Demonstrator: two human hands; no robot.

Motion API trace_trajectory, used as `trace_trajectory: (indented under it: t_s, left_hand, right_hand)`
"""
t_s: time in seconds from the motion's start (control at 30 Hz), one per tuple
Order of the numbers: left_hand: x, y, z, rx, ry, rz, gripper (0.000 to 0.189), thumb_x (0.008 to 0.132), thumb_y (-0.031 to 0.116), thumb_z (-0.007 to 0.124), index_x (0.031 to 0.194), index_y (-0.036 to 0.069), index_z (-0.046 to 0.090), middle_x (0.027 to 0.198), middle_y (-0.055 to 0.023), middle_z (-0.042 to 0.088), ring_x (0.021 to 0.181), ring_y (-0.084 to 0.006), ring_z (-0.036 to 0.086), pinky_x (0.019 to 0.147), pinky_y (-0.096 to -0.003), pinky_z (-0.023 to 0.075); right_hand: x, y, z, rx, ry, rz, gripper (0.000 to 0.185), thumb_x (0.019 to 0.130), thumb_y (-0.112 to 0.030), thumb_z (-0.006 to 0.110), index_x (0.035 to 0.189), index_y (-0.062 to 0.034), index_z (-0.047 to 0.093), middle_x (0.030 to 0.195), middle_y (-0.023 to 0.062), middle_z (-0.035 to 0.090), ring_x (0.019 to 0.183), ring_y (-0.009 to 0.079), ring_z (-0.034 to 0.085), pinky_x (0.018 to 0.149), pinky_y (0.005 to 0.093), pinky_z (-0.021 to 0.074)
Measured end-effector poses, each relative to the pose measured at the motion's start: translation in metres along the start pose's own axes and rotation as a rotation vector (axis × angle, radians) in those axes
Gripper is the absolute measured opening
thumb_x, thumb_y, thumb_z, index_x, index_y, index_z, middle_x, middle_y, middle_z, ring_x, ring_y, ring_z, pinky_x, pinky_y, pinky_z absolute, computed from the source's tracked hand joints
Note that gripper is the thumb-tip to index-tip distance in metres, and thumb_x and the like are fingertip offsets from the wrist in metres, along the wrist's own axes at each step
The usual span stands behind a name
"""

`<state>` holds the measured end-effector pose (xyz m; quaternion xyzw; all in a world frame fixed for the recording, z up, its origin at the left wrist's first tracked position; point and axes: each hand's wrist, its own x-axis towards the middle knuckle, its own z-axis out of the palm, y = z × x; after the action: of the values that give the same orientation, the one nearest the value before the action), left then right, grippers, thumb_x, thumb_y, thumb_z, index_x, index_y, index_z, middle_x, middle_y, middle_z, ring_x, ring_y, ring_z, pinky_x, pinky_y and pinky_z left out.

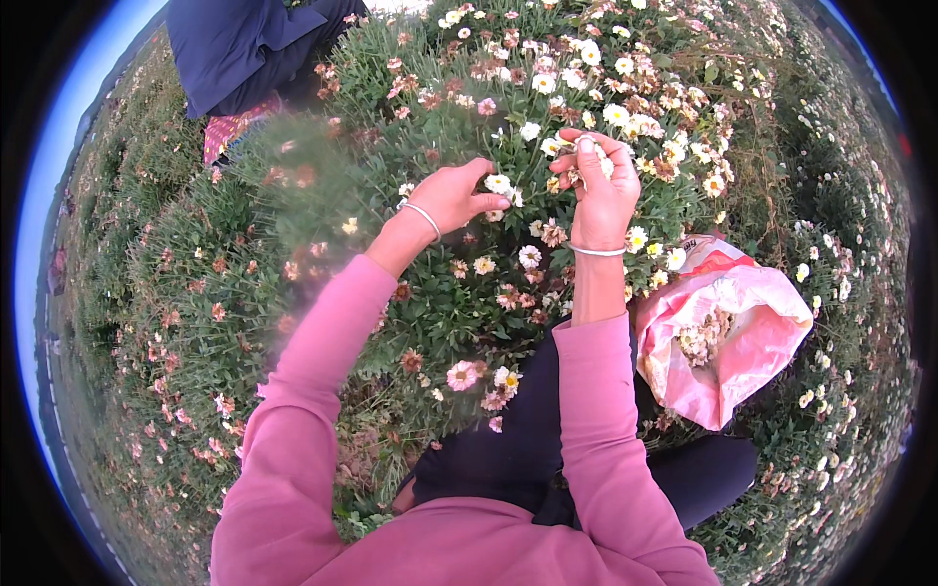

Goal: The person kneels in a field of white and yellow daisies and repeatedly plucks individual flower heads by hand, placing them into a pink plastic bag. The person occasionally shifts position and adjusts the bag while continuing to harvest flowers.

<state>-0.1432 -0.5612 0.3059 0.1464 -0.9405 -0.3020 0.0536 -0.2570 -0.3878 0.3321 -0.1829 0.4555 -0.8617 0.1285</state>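
Note:
My left hand (458, 196), with a white bangle at the wrist, reaches into the plants. Its thumb and fingers are spread at a white chrysanthemum-like flower (498, 184); whether they touch it I cannot tell. To its right, my right hand (602, 179) is curled round several picked white flower heads (597, 162), its thumb lying over them; it too wears a bangle. A pink and white plastic sack (762, 293) stands open by my right forearm, holding a heap of picked flower heads (705, 337), some pale and some brownish.
Dense flowering plants (440, 308) surround my folded legs (498, 454), with white, pink and withered brown blooms. At the upper left another person in dark blue clothing (242, 51) is close by, beside a pink patterned cloth (234, 132). Blurred foliage (300, 168) rises near my left arm.

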Motion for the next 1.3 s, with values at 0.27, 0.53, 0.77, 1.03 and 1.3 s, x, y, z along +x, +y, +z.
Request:
trace_trajectory:
  t_s: [0.27, 0.53, 0.77, 1.03, 1.3]
  left_hand:
    - [0.010, 0.012, 0.039, 0.024, 0.172, 0.002, 0.029, 0.092, 0.029, 0.070, 0.101, 0.002, 0.064, 0.080, -0.0187, 0.068, 0.072, -0.0333, 0.066, 0.068, -0.0399, 0.0520]
    - [0.002, 0.060, -0.038, -0.282, 0.371, 0.024, 0.029, 0.094, 0.030, 0.069, 0.099, 0.002, 0.063, 0.080, -0.0124, 0.068, 0.071, -0.0218, 0.064, 0.070, -0.0341, 0.0511]
    - [0.131, 0.015, -0.022, 0.166, 0.022, 0.077, 0.030, 0.088, 0.024, 0.069, 0.109, 0.003, 0.068, 0.103, -0.0226, 0.070, 0.100, -0.0383, 0.068, 0.088, -0.0435, 0.0528]
    - [0.142, 0.038, 0.002, 0.359, -0.278, -0.094, 0.031, 0.082, 0.024, 0.071, 0.100, -0.001, 0.068, 0.104, -0.0245, 0.069, 0.100, -0.0409, 0.067, 0.090, -0.0451, 0.0522]
    - [0.093, 0.023, -0.014, -0.316, 0.203, -0.107, 0.016, 0.091, 0.020, 0.066, 0.086, 0.005, 0.064, 0.068, -0.0048, 0.066, 0.053, -0.0099, 0.055, 0.048, -0.0289, 0.0411]
  right_hand:
    - [-0.005, 0.011, -0.024, -0.064, 0.109, 0.162, 0.016, 0.099, -0.020, 0.064, 0.105, -0.0058, 0.068, 0.079, 0.0016, 0.065, 0.057, 0.0080, 0.056, 0.049, 0.0205, 0.0387]
    - [0.054, 0.062, -0.061, -1.109, 0.025, -0.231, 0.030, 0.092, -0.005, 0.058, 0.122, 0.0004, 0.063, 0.097, 0.0196, 0.071, 0.077, 0.0291, 0.070, 0.073, 0.0394, 0.0553]
    - [0.072, 0.080, -0.042, -1.181, -0.146, 0.020, 0.062, 0.085, 0.006, 0.058, 0.144, -0.0026, 0.044, 0.134, 0.0288, 0.056, 0.123, 0.0432, 0.056, 0.105, 0.0447, 0.0454]
    - [0.069, 0.104, -0.041, -0.997, -0.178, -0.136, 0.038, 0.087, 0.002, 0.064, 0.123, -0.0032, 0.054, 0.107, 0.0260, 0.065, 0.106, 0.0455, 0.062, 0.092, 0.0459, 0.0493]
    - [0.070, 0.084, -0.034, -0.465, -0.052, 0.164, 0.020, 0.090, -0.015, 0.070, 0.099, 0.0020, 0.066, 0.079, 0.0102, 0.069, 0.069, 0.0193, 0.066, 0.067, 0.0349, 0.0528]
